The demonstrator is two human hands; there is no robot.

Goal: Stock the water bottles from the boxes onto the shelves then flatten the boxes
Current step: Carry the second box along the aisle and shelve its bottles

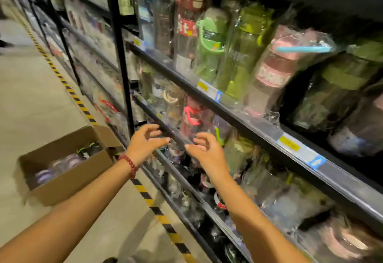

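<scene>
Black shelves [244, 115] run along the right, packed with plastic-wrapped water bottles: a green one [211, 43], a pink one [275, 70] and a red-lidded one [186, 24] on the upper shelf. Both my hands are raised in front of the middle shelf's edge. My left hand [145, 142], with a red bead bracelet on its wrist, hangs with loosely curled fingers and holds nothing. My right hand [207, 150] is beside it, fingers also loosely curled and empty. An open cardboard box [68, 177] on the floor at the left holds several wrapped bottles with purple lids.
A yellow-and-black striped line [145, 194] runs along the floor at the foot of the shelves. The concrete aisle [31, 96] stretches away to the left. More shelving [87, 34] continues into the distance. Price labels [209, 89] sit on the shelf edges.
</scene>
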